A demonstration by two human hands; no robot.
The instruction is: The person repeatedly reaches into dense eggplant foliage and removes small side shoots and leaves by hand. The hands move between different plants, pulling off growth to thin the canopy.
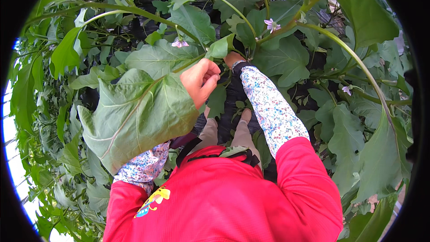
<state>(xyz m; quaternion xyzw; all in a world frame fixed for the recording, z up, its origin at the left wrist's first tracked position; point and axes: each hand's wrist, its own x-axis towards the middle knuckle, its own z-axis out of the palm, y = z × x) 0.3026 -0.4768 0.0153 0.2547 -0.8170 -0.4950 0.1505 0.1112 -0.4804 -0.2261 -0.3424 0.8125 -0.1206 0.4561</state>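
Note:
A large eggplant leaf [144, 114] with a pale midrib spreads over my left wrist and forearm. Beyond its edge my left hand [201, 80] shows curled fingers, the thumb near the index finger; whether anything thin is between them is unclear. My right hand [232, 59] reaches in among the stems at the centre. A small curled leaf [220, 47] and the shade hide its fingers, so its grip cannot be made out. Just right of it, a thick eggplant stem [285, 28] forks. Pale purple flowers hang nearby, one on the left [179, 42] and one on the right [272, 25].
Dense eggplant foliage [285, 57] surrounds both arms. A long bent leaf stalk [356, 57] arches on the right. A thin translucent string [184, 11] slants down to the left branch [147, 15]. Black plastic mulch [231, 97] covers the ground around my feet.

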